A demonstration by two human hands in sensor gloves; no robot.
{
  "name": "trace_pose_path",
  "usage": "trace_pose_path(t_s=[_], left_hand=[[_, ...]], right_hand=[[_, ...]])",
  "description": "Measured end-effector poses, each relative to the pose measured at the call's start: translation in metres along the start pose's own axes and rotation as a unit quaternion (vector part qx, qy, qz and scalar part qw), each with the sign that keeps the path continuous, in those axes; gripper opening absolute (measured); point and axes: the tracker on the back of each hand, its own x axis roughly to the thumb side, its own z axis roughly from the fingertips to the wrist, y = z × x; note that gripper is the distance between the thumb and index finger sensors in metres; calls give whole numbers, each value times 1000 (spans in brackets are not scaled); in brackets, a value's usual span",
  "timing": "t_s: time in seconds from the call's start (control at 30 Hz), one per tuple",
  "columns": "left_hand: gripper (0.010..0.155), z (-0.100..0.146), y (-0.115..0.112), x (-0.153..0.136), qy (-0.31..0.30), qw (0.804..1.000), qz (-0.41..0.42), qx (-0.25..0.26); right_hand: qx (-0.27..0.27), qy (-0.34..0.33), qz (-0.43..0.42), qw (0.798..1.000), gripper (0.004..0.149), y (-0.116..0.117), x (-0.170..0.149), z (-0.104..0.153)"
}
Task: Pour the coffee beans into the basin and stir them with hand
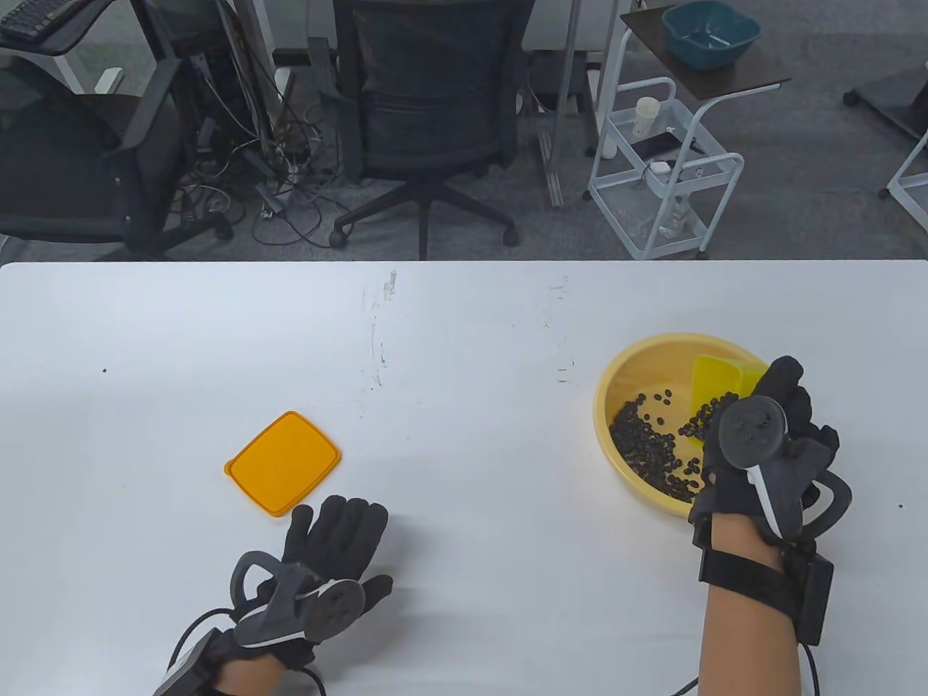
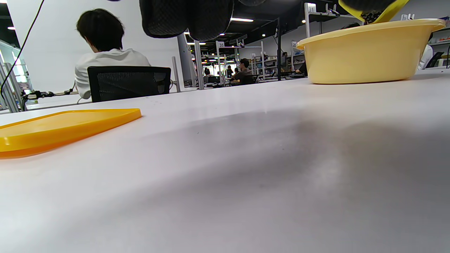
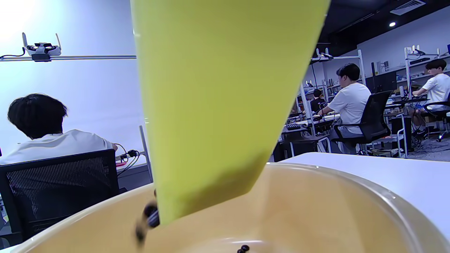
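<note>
Yellow basin (image 1: 616, 384): resting on the white table (image 1: 464, 348), directly under the right hand's fingers; well apart from the left hand.
Right hand (image 1: 768, 442): gripping a yellow-green container (image 1: 714, 380), fingers curled round its far side, and tilting it mouth-down over the basin.
Container, right wrist view (image 3: 225, 98): hanging in from the top edge, its lower corner dipping inside the basin rim (image 3: 351, 182); the fingers themselves are hidden here.
Coffee beans (image 1: 649, 449): lying in a dark heap on the basin floor, just left of the right fingers; more are sitting at the container mouth, and a few are dropping, blurred, from its corner (image 3: 149, 214) in the right wrist view.
Left hand (image 1: 326, 558): resting palm-down on the table, 4 fingers straight and lying close together, thumb set apart to the right, holding nothing.
Orange lid (image 1: 283, 462): lying flat on the table just beyond and left of the left fingertips; whether it is touching them cannot be told.
Left wrist view: gloved fingers (image 2: 186, 17) hanging at the top edge, lid (image 2: 66, 126) at left, basin (image 2: 365, 52) at far right.
</note>
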Motion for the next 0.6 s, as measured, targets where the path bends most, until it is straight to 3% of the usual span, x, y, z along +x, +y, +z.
trace_pose_path(t_s=[0.6], left_hand=[[81,0,0,1,-3,1000,2,0]], right_hand=[[-26,-25,44,998,71,-8,3,1]])
